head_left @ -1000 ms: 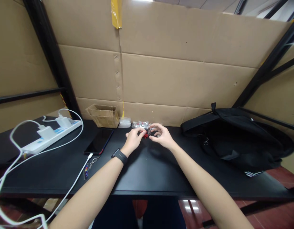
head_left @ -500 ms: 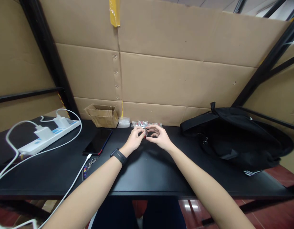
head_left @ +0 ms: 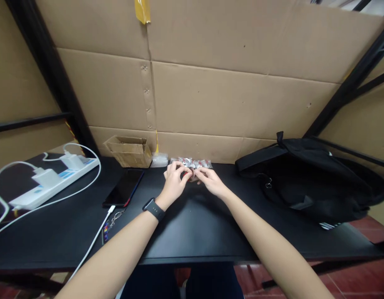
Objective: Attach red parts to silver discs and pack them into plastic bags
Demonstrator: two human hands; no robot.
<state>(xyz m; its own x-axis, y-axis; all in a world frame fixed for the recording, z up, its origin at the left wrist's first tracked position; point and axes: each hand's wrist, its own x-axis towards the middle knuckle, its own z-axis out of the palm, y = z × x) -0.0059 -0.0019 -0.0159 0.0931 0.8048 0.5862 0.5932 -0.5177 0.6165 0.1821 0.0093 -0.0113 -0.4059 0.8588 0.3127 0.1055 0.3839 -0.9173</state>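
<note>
left hand (head_left: 174, 181): out over the back of the tabletop (head_left: 195, 226), fingers (head_left: 186, 173) pinched together on a small red piece (head_left: 190, 176) (tiny in this shot, so don't ask me what it actually is)
right hand (head_left: 211, 182): just across from the left one, fingers bent in toward the same small red piece and meeting it at the tips; can't tell if it's really gripping or only touching
small red piece: held between the two hands, just above the tabletop, right in front of the pile of clear packets (head_left: 192, 162)
pile of clear packets: lying against the cardboard wall (head_left: 229, 99), with red bits showing inside, just behind the fingertips
small clear bag (head_left: 160, 159): left of the pile, beside the cardboard box (head_left: 129, 150)
cardboard box: open and a bit crumpled, back against the wall
phone (head_left: 124, 187): face up, dark screen, left of the left hand
watch (head_left: 153, 208): black band on the left wrist
keychain (head_left: 112, 219): near the front edge, just beside a white cable (head_left: 89, 248)
power strip (head_left: 51, 181): far left, two white chargers plugged in
black bag (head_left: 310, 182): slumped on the right side, well apart from the hands
</note>
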